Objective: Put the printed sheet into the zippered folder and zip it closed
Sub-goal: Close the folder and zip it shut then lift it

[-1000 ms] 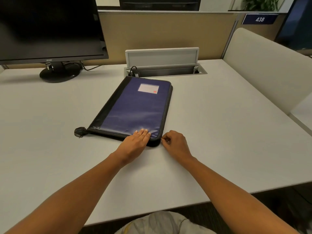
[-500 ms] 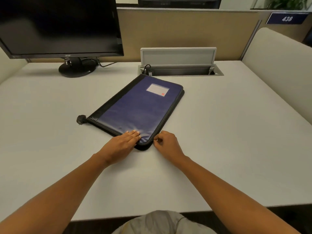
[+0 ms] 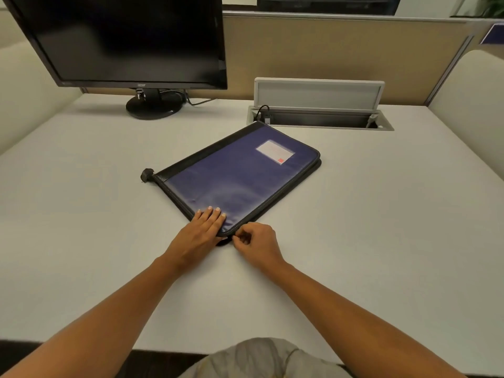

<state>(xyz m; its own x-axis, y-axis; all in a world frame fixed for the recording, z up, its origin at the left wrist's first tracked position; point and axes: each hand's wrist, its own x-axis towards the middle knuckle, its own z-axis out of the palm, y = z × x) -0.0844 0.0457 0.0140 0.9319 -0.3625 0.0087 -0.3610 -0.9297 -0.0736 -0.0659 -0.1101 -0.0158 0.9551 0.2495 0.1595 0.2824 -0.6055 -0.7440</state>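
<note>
1. Left fingers [image 3: 210, 213]: straight and held together, tips flat on the blue cover. My left hand [image 3: 200, 231] lies palm down over the near edge.
2. Right fingers [image 3: 241, 236]: curled in, thumb and forefinger pinched together on the black zip edge at the near corner. I cannot make out the pull itself under them. My right hand [image 3: 257, 241] rests on the desk just beside the left, with the corner between the two.
3. Zippered folder [image 3: 240, 175]: blue with black trim, flat on the desk and turned at an angle, cover down. It has a white label [image 3: 275, 151] with a red mark near the far corner and a black tab [image 3: 147, 175] sticking out at the left corner.
4. Desk [image 3: 395, 227]: pale grey.
5. Cable box [image 3: 319, 105]: lid raised, just beyond the folder's far corner.
6. Monitor [image 3: 131, 39]: dark screen, far left.
</note>
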